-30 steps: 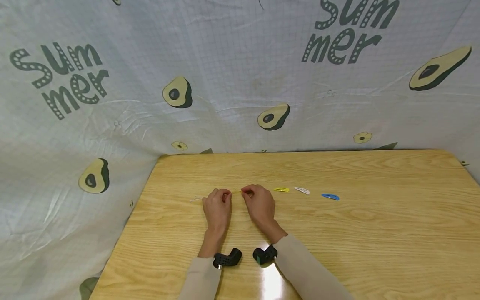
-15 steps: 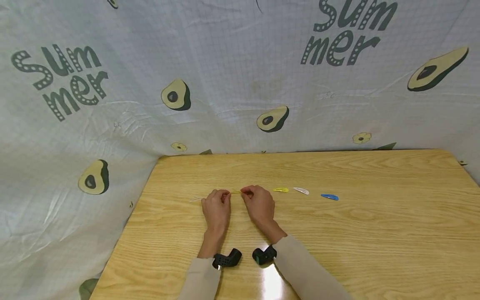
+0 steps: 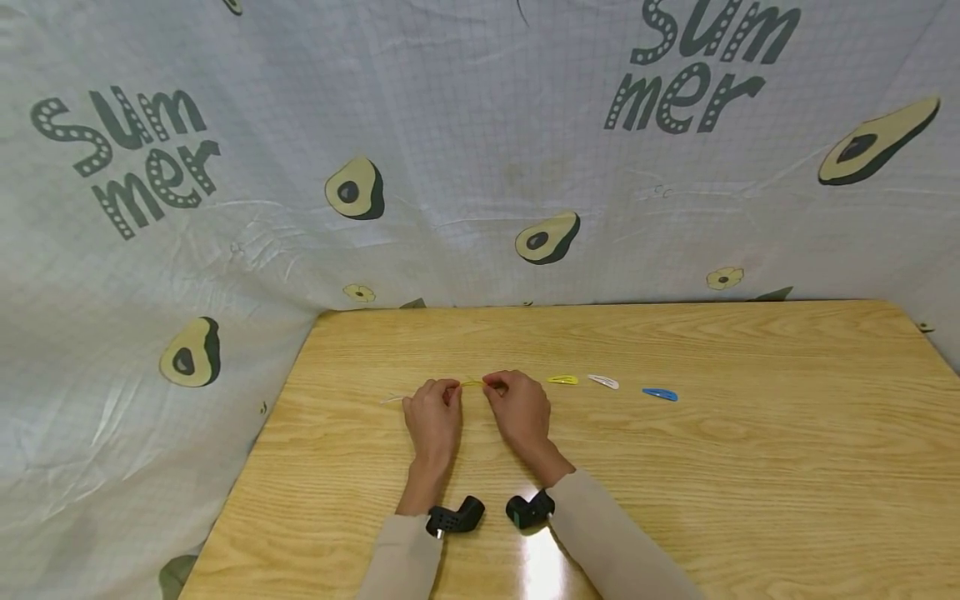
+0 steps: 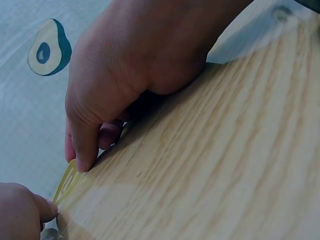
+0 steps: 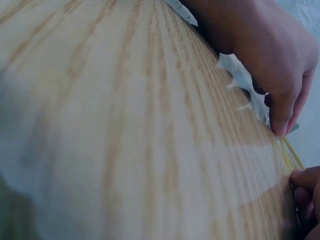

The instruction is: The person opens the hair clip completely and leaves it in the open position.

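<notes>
A yellow snap hair clip (image 3: 472, 383) spans the gap between the two hands, just above or on the table. In the head view a thin strip of it sticks up from the rest. My left hand (image 3: 433, 421) pinches one end between thumb and fingertips, and my right hand (image 3: 519, 408) pinches the other. From the left wrist, the hair clip (image 4: 67, 181) shows its slotted body, its ends covered by fingertips. The right wrist view shows two thin yellow strands of it spread apart. Beside the left hand lies a thin white clip (image 3: 393, 399), partly hidden.
Right of the hands, a yellow hair clip (image 3: 562, 379), a white one (image 3: 603, 382) and a blue one (image 3: 660, 394) lie in a loose row on the wooden table (image 3: 750, 467). A patterned cloth (image 3: 450, 150) hangs behind the table and along its left side.
The clip between the hands looked flat and straight a second ago; now a thin strip stands away from its body. Both hands have stayed in place, still gripping it.
</notes>
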